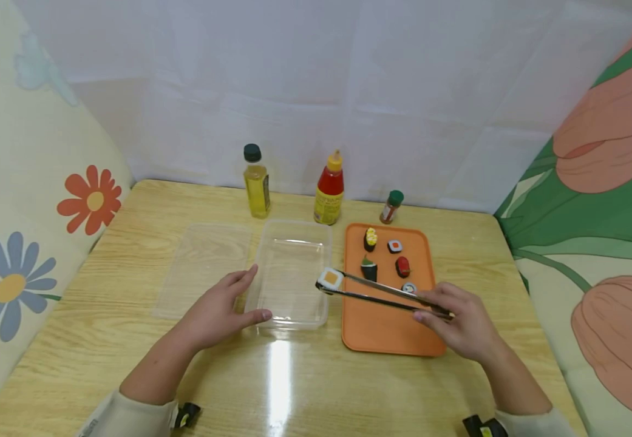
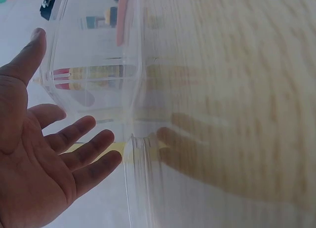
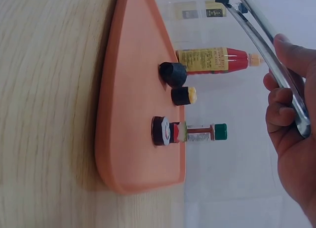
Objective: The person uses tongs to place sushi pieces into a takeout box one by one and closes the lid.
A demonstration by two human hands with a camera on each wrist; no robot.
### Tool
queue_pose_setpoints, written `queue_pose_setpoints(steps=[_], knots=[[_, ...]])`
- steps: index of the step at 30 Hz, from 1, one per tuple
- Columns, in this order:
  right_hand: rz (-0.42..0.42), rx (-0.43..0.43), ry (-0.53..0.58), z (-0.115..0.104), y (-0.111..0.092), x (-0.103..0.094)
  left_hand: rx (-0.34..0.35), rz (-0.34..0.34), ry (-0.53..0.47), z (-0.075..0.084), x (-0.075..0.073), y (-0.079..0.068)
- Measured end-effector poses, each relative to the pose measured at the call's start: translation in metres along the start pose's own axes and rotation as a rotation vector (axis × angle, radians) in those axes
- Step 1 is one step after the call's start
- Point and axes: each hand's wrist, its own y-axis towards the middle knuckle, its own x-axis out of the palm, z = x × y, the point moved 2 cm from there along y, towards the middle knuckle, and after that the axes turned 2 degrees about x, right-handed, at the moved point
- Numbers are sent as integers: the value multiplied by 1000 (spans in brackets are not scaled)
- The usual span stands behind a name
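Note:
My right hand (image 1: 465,318) grips metal tongs (image 1: 373,297) by their rear end, over the orange tray (image 1: 392,337). Between the tong tips is a white sushi roll (image 1: 330,278) with an orange-yellow centre, raised near the right rim of a clear plastic container (image 1: 294,285). My left hand (image 1: 217,309) is spread at the container's left side, thumb toward its near corner; the left wrist view shows the fingers (image 2: 94,173) extended and the palm bare. Several sushi pieces stay on the tray, among them a red-topped one (image 1: 403,267) and a dark cone-shaped one (image 1: 369,270).
A clear lid (image 1: 203,267) lies left of the container. Along the back stand an oil bottle (image 1: 258,188), a red sauce bottle (image 1: 329,194) and a small green-capped spice jar (image 1: 391,207). A white cloth (image 1: 305,91) hangs behind the table.

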Motion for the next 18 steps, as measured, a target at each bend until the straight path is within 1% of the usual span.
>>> queue_pose_setpoints(steps=[6,14,18], knots=[[-11,-14,10,0,13,8,2,-3,-6,0,-1,1],[-21,-31,21,4,29,21,-19,-12,-19,-2,1,0],[-25,-34,3,4,37,27,-18,-8,-16,-3,0,1]])
